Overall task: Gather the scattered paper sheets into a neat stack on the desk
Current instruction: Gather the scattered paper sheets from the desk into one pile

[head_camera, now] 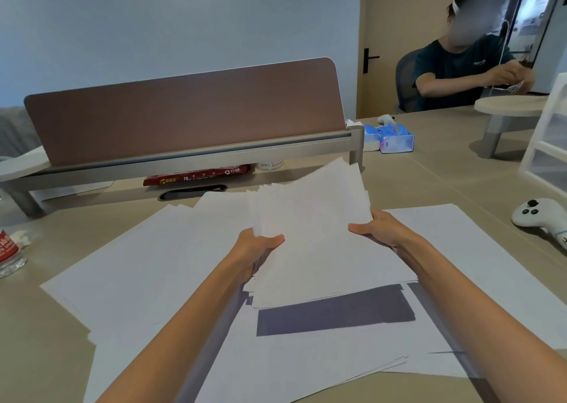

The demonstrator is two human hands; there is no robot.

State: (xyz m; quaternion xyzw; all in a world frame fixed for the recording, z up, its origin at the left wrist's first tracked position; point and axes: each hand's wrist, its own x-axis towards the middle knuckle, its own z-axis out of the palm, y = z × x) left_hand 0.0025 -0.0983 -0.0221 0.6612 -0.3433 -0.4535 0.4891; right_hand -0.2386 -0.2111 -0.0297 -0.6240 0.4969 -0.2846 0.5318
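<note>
A left hand [260,249] and a right hand [382,231] hold an uneven bundle of white paper sheets [313,234] above the middle of the tabletop [445,163]. Each hand pinches a side edge, thumb on top and the other fingers hidden underneath. Loose sheets [138,273] lie fanned across the tabletop below.
</note>
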